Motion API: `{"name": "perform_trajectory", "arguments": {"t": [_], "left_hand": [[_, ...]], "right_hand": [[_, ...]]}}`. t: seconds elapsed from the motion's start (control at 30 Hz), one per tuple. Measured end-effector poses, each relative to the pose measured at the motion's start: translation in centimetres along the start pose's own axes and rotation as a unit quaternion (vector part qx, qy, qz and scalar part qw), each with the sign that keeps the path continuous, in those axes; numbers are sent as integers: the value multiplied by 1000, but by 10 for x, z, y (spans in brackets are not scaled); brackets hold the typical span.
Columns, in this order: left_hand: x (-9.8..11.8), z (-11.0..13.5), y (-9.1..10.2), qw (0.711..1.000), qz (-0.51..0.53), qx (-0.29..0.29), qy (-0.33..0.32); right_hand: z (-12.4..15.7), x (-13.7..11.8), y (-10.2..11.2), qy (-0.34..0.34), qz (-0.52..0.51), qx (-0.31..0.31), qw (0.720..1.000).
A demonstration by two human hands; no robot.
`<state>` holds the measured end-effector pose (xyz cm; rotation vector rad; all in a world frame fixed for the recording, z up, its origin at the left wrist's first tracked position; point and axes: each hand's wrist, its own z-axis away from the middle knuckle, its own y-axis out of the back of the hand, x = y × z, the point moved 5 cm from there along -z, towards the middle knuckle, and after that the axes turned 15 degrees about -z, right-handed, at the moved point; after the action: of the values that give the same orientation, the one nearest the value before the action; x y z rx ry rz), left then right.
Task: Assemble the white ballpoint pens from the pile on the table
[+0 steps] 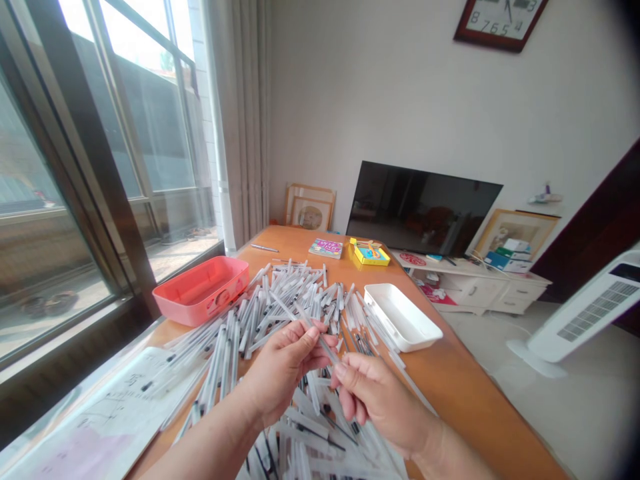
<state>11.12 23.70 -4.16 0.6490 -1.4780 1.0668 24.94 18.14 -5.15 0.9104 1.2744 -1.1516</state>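
Observation:
A pen with a translucent barrel (327,349) slants between my two hands above the table. My left hand (295,347) is closed on its upper part, thumb on top, and the far end sticks out beyond the fingers. My right hand (373,387) pinches the near end between thumb and fingers; that tip is hidden. Around and below both hands spreads a big heap of translucent pen parts (285,300), some with black ends. More clear pieces and thin dark refills (320,433) lie under my wrists.
A red plastic box (200,290) stands at the left and a white tray (403,317) at the right of the wooden table (450,393). Farther back are a book (326,248), a yellow box (370,253) and a lone pen (264,248). A printed sheet (95,413) lies at the near left.

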Motion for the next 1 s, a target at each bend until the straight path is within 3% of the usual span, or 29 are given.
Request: {"name": "perform_trajectory", "arguments": {"t": [0.07, 0.17, 0.3, 0.4, 0.5, 0.57, 0.67, 0.77, 0.83, 0.87, 0.93, 1.0], "left_hand": [[-1, -1, 1, 1000, -10, 20, -2], [-3, -2, 2, 998, -41, 57, -5], [-7, -2, 3, 993, -63, 97, -13], [-10, -1, 5, 991, -68, 115, -21], [-14, -1, 6, 989, -63, 132, -23], [-15, -1, 7, 988, -61, 142, -20], [-12, -1, 6, 987, -63, 146, -9], [-5, 0, 4, 990, -68, 121, 0], [0, 0, 3, 995, -53, 85, 3], [1, 0, 2, 997, -38, 63, 4], [2, 0, 0, 1000, -10, 19, 7], [2, 0, 1, 1000, -3, 2, 5]], "right_hand": [[0, -2, 1, 9, 19, 8, 1000], [0, -7, 3, 68, 157, 47, 984], [3, -12, 1, 155, 387, 119, 901], [4, -13, -4, 182, 483, 132, 846], [5, -14, -9, 203, 531, 136, 811], [6, -15, -10, 214, 540, 137, 802], [7, -15, -9, 207, 505, 143, 825], [6, -12, -5, 157, 362, 114, 912], [4, -7, -4, 96, 206, 63, 972], [3, -4, -4, 65, 128, 39, 989], [2, 1, -4, 16, 8, 10, 1000], [1, 2, -3, 2, -35, 5, 999]]}}
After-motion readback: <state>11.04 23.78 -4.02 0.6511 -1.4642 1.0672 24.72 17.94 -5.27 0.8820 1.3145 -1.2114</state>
